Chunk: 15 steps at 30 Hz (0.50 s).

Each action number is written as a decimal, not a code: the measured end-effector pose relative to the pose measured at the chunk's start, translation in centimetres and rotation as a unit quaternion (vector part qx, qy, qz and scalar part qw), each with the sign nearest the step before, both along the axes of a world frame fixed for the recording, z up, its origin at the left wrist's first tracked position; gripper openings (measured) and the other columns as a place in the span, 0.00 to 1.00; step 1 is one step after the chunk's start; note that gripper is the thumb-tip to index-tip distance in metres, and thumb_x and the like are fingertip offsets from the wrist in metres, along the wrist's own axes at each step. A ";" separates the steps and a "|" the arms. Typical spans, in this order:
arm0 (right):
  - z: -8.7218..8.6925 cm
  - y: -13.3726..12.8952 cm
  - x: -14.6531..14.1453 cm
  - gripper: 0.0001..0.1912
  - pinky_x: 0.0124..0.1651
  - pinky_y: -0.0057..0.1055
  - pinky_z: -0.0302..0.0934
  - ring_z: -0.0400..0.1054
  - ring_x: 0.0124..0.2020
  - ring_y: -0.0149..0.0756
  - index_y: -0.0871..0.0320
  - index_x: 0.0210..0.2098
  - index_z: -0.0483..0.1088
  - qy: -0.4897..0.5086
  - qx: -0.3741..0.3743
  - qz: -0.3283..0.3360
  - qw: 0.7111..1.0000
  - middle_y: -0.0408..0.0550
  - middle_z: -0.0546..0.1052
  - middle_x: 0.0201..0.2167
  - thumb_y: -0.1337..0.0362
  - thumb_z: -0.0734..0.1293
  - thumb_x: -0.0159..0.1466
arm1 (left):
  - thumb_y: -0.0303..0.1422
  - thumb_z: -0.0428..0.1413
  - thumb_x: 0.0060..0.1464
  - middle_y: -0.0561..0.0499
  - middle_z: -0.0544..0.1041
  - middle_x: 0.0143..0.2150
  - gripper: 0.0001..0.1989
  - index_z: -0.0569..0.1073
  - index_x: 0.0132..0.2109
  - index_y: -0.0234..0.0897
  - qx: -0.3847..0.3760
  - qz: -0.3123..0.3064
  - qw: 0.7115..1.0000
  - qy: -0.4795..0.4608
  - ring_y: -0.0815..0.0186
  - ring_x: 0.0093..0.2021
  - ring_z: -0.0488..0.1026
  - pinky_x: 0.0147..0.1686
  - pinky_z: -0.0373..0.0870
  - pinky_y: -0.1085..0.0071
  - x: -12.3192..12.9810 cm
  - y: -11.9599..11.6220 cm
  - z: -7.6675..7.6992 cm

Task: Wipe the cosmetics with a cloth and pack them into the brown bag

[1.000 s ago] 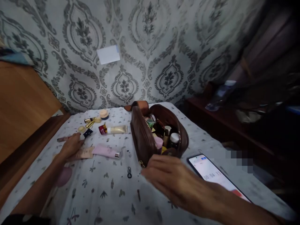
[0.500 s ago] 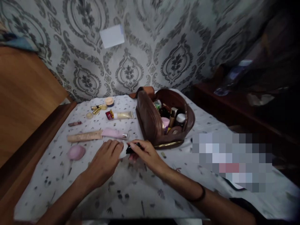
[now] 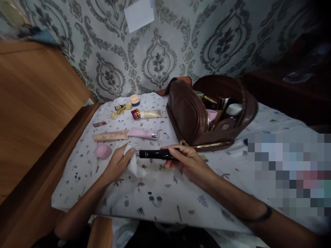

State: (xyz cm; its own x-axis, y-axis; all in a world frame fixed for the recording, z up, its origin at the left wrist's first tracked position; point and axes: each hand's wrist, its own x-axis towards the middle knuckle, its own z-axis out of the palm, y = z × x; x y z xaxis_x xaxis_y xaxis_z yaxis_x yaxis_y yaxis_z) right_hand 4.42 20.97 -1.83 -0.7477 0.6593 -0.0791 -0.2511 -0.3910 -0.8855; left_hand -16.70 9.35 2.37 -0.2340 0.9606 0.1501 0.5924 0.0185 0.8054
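My right hand (image 3: 190,158) grips a slim black cosmetic tube (image 3: 152,154) by its right end, thumb on top. The tube lies almost level, with small pale print near its left end. Bunched in my left hand (image 3: 119,162) is a white wipe (image 3: 133,167), which hangs below the fingers. The tube's left tip meets the wipe, and folds of the wipe partly hide that tip. Just behind the hands lie a pink tube (image 3: 142,133) with a silver cap and a peach tube (image 3: 110,136). A pink makeup sponge (image 3: 102,151) sits left of my left hand.
An open brown makeup bag (image 3: 186,110) full of cosmetics stands behind my right hand. Farther back lie a cream tube with a red cap (image 3: 151,114), a small jar (image 3: 134,100), gold pieces (image 3: 120,109) and a small pinkish tube (image 3: 99,124). A wooden panel (image 3: 38,113) borders the left.
My right hand has moved right, away from the left, so more of the black tube shows. More of the wipe is visible below my left hand. The camera view has shifted.
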 end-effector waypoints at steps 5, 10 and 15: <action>-0.8 0.0 0.0 0.20 0.24 0.24 0.61 0.71 0.22 0.28 0.58 0.39 0.80 -0.035 0.043 0.049 0.997 0.45 0.79 0.26 0.53 0.78 0.51 | 0.52 0.50 0.61 0.57 0.65 0.22 0.23 0.67 0.29 0.36 0.014 0.082 0.988 -0.127 0.70 0.23 0.61 0.25 0.60 0.75 0.6 0.5 -0.3; -1.3 -0.3 -0.2 0.18 0.30 0.26 0.65 0.71 0.26 0.29 0.57 0.40 0.79 -0.052 0.119 0.071 0.989 0.43 0.78 0.26 0.55 0.77 0.53 | 0.56 0.51 0.59 0.58 0.63 0.20 0.26 0.65 0.27 0.37 0.020 0.133 0.970 -0.204 0.71 0.22 0.59 0.23 0.57 0.75 1.3 1.0 -0.5; -1.3 -0.9 -0.3 0.15 0.34 0.27 0.65 0.71 0.29 0.31 0.58 0.41 0.78 -0.083 0.218 0.048 0.971 0.44 0.78 0.27 0.56 0.73 0.57 | 0.56 0.47 0.61 0.56 0.66 0.25 0.26 0.66 0.30 0.38 0.090 0.183 0.970 -0.131 0.68 0.28 0.63 0.30 0.62 0.73 3.0 1.8 -1.2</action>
